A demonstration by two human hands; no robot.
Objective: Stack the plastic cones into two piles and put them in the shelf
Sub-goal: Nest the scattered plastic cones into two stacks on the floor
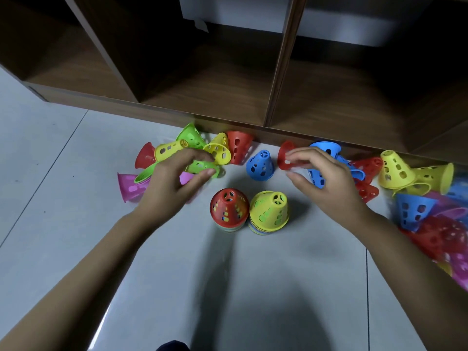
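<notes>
Pale floor tiles (76, 224) are seen from the head view, with a dark wooden shelf (281, 72) standing along the far edge, its compartments open toward the camera. Two piles of nested cones are set upright on the floor between the forearms, just beside each other: a red-topped pile (229, 210) on the left and a yellow-topped pile (269, 211) on the right. Beyond them, a single blue cone (260, 165) is stood upright on its wide rim.

A green cone (202, 167), lying on its side, is gripped by the left hand (172, 181), with fingers curled over it and the thumb under it. A red cone (286, 155) is pinched at the fingertips of the right hand (329, 178), its wide rim turned to the left; whether either cone is lifted off the floor cannot be told.

Loose cones are heaped near the shelf's base on both sides. A pink cone (129, 187) is lying at the far left, and a yellow cone (395, 169) is stood upright at the right among red, blue and pink ones.
</notes>
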